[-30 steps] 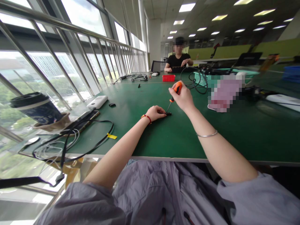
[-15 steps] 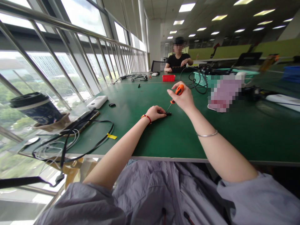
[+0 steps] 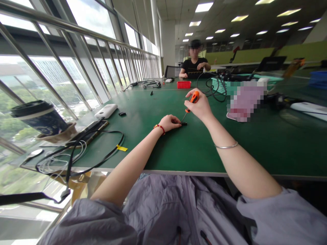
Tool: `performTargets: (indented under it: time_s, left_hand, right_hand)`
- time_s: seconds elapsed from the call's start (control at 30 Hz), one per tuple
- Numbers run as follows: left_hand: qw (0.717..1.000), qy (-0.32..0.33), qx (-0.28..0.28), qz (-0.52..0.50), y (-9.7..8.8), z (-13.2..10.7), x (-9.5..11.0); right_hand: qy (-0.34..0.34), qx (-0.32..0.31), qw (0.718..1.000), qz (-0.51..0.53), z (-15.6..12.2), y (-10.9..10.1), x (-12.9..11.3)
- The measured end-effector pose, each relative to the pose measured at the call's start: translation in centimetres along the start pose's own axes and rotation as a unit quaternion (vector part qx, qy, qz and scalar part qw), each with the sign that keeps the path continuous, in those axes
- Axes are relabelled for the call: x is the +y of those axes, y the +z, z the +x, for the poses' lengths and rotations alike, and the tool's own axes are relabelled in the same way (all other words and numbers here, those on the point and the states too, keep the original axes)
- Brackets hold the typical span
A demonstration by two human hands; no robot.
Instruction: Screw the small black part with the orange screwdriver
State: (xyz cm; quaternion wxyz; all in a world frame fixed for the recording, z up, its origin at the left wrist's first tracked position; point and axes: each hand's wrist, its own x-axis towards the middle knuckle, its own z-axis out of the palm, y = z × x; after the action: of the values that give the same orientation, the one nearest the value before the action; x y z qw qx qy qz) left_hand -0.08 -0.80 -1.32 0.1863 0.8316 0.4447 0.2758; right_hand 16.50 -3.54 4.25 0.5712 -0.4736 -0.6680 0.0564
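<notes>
An orange and black screwdriver is gripped by its handle in my right hand, raised above the table. The thin shaft slants down to the left, and its tip meets or nearly meets a small black part lying on the green table. My left hand rests on the table and pinches the left end of that part. The fingers cover that end, and the part is too small to name.
Left of my hands are another small black piece, a white device, a phone, tangled cables and a lidded cup. Ahead lie a red box, a teal basket and a seated person.
My right hand has shifted very slightly and the screwdriver handle has tilted a little to the left. My left hand and the small black part look still.
</notes>
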Motion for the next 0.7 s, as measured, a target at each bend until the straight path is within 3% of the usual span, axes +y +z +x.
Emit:
performTargets:
  time_s: [0.43, 0.7]
  left_hand:
    - [1.000, -0.004, 0.002, 0.000, -0.15, -0.14, 0.30]
    - [1.000, -0.005, 0.001, -0.007, -0.17, -0.13, 0.32]
  right_hand:
    - [-0.023, 0.031, 0.998, -0.048, -0.14, 0.24, 0.61]
    - [-0.020, 0.005, 0.999, -0.034, -0.14, 0.29, 0.80]
